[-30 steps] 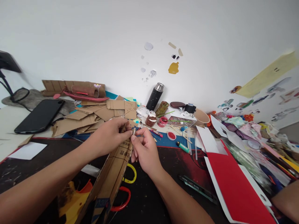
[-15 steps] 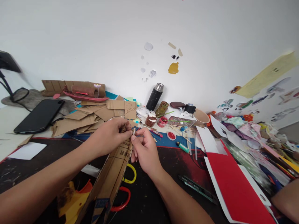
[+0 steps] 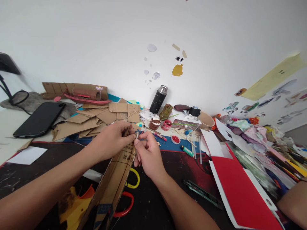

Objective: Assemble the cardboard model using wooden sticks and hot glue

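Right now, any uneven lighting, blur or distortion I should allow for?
Head view: the white wall is brightest mid-frame, greyer toward the right edge; head view: the wide lens seems to stretch the black smartphone near the left edge; head view: printing on the cardboard strip looks soft, and the pale sliver in the right hand is too small to identify.

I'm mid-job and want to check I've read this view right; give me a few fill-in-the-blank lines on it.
1. The left hand and right hand are at the ____ (near/far) end of the long cardboard strip.
2. Below the yellow handle loop, the other handle loop is ____.
3. The thermos has a silver top and a ____ body.
4. In the picture, the model boat is ____ of the thermos.

Missing words: far; red; black; left.
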{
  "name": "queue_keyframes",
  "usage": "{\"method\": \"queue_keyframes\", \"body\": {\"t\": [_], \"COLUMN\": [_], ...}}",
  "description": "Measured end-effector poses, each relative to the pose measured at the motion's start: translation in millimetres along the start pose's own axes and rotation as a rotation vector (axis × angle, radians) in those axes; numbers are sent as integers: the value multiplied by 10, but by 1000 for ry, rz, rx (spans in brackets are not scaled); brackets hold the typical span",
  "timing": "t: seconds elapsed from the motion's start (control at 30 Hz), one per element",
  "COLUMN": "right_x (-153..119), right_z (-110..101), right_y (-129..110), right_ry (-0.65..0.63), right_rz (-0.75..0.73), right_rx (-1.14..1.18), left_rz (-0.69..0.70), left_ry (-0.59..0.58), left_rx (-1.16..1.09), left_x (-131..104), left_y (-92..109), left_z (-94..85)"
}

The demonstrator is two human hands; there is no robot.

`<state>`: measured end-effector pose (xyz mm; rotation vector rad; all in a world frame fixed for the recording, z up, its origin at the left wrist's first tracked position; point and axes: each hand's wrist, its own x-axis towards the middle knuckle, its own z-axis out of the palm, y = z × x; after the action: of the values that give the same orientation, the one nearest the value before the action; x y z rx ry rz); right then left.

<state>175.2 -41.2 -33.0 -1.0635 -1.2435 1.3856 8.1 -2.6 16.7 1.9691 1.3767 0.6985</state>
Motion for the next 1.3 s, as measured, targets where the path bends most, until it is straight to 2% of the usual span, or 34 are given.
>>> {"method": "queue_keyframes", "body": {"t": [1.3], "right_x": [-3], "right_z": [6], "right_y": [2], "right_ry": [8], "right_rz": [5], "right_rx": [-15], "left_rz": [-13], "left_ry": [-1], "left_rx": [-21], "left_x": [14], "left_y": [-29], "left_z": [28]}}
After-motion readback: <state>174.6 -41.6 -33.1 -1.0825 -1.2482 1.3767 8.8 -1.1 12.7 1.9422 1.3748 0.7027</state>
